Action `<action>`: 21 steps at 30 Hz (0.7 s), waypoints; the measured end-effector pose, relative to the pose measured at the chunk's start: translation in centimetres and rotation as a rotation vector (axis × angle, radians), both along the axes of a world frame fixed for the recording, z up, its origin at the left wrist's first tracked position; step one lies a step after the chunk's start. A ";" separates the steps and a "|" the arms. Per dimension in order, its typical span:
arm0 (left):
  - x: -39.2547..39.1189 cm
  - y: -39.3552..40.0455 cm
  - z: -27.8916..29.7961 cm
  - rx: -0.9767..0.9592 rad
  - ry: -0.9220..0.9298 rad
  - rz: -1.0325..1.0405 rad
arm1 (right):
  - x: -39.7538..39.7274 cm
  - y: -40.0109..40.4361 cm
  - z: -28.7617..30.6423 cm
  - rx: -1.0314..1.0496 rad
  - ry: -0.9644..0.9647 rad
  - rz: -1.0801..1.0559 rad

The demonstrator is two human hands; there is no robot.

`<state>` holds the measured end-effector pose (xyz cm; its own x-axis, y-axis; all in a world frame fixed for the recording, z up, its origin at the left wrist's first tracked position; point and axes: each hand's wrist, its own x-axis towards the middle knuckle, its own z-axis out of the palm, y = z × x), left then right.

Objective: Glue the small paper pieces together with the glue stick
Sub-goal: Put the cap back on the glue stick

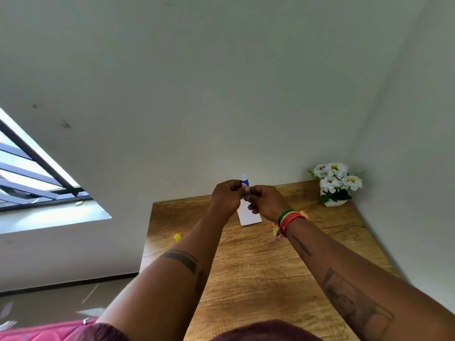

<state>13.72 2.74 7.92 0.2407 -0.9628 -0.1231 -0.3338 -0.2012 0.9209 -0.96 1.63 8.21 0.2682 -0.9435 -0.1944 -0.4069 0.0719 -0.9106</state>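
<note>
Both my hands are raised together over the far part of the wooden table (258,267). My left hand (226,199) grips the blue glue stick (244,182), which stands upright with its white tip poking above my fingers. My right hand (264,201) pinches the lower end of the same stick. A small white paper piece (248,215) lies on the table just below my hands, partly hidden by my right fingers. The yellow cap (177,237) rests near the table's left edge.
A white pot of white flowers (335,184) stands in the far right corner against the wall. Walls close the table at the back and right. A window (32,173) is at the left, and a pink cloth (44,332) lies on the floor.
</note>
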 end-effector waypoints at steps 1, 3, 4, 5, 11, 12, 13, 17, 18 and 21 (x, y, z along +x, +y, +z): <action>0.0 0.0 0.1 -0.003 0.002 -0.001 | 0.0 0.0 0.0 -0.006 0.017 -0.005; 0.0 0.1 0.2 -0.014 -0.011 -0.008 | 0.2 0.0 0.1 -0.023 0.057 -0.006; 0.1 0.1 0.2 -0.019 -0.018 -0.011 | 0.4 0.0 0.0 -0.032 0.080 0.002; 0.1 0.2 0.3 -0.020 -0.019 -0.013 | 0.5 0.0 -0.1 -0.043 0.109 0.007; 0.3 -0.2 0.6 -0.013 -0.008 -0.005 | 0.9 0.1 -0.4 0.012 0.066 -0.041; 0.4 -0.3 0.7 -0.018 -0.014 0.001 | 0.9 0.1 -0.4 0.027 0.019 -0.013; 0.5 -0.4 0.7 -0.022 -0.015 0.009 | 0.9 0.1 -0.3 0.035 -0.019 0.017; 0.8 -0.7 0.5 -0.019 -0.015 0.008 | 1.1 0.0 -0.2 0.029 -0.045 -0.014; 0.7 -0.7 0.4 -0.017 -0.022 -0.002 | 1.2 -0.1 -0.2 0.023 -0.026 -0.046; 0.5 -0.6 0.3 -0.018 -0.035 -0.012 | 1.1 -0.2 -0.3 0.031 0.012 -0.087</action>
